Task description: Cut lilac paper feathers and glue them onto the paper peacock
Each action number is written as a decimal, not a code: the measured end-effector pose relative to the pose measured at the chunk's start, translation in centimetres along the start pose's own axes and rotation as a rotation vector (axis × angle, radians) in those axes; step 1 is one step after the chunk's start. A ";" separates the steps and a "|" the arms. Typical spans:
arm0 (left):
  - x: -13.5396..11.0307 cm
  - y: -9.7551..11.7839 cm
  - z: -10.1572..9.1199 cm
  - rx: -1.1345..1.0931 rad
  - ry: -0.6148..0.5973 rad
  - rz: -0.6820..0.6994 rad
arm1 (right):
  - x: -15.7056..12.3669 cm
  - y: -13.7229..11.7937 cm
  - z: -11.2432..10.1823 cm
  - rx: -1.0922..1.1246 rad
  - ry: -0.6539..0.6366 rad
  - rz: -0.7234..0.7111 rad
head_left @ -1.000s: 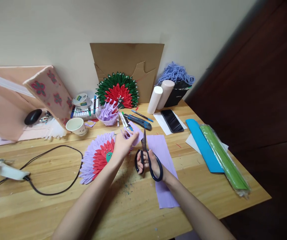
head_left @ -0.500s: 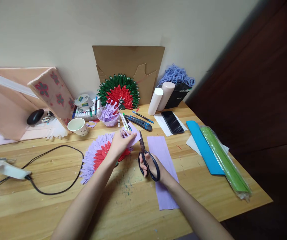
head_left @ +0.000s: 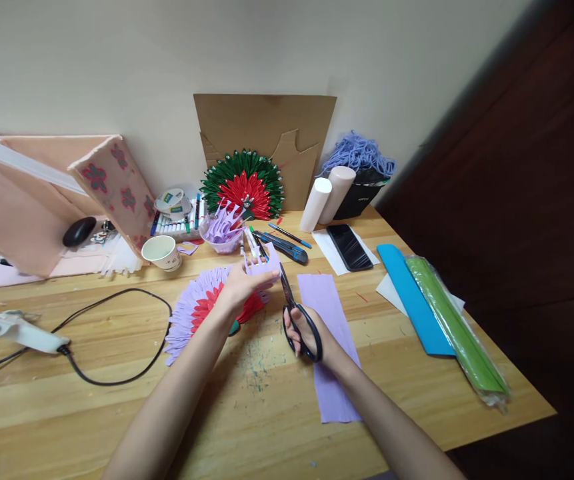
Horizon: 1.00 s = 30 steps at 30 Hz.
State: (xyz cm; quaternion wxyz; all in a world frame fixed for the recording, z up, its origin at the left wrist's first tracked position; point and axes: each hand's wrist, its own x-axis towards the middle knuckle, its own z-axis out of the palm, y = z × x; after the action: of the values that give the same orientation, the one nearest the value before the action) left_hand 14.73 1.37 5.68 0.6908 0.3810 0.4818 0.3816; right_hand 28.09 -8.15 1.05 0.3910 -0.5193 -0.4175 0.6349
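Between its fingers and thumb, my left hand (head_left: 241,285) grips a small piece of purple crepe paper (head_left: 271,261) with cut, pointed edges. My right hand (head_left: 311,330) has its fingers through the black handles of the scissors (head_left: 289,293). The blades point up and away, their tips at the right edge of the piece. Under my left forearm lies a fan-shaped paper craft (head_left: 187,320) of lilac petals around red ones, partly covered. A long purple paper strip (head_left: 324,313) lies flat beneath my right wrist.
A plastic bowl (head_left: 223,243) holds purple cut scraps. Near it are a paper cup (head_left: 161,253), a utility knife (head_left: 287,249) and a phone (head_left: 349,248). A glue gun (head_left: 27,332) with a looping cord lies left. Green wrapped paper (head_left: 454,320) is at right. A green-red fan (head_left: 244,180) leans on cardboard (head_left: 267,113).
The scissors' blades have come closer together at the paper's edge. My left hand has tilted the purple piece, so its cut points now show more. The whole view has shifted slightly.
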 end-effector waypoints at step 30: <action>-0.3 -0.4 0.7 0.227 0.057 0.077 | 0.2 1.0 0.2 0.122 0.005 -0.027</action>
State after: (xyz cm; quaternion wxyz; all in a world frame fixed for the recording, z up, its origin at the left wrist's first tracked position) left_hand 15.38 0.80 5.60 0.6141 0.4641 0.5263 0.3612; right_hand 27.76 -8.34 0.05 0.4314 -0.4902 -0.3840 0.6528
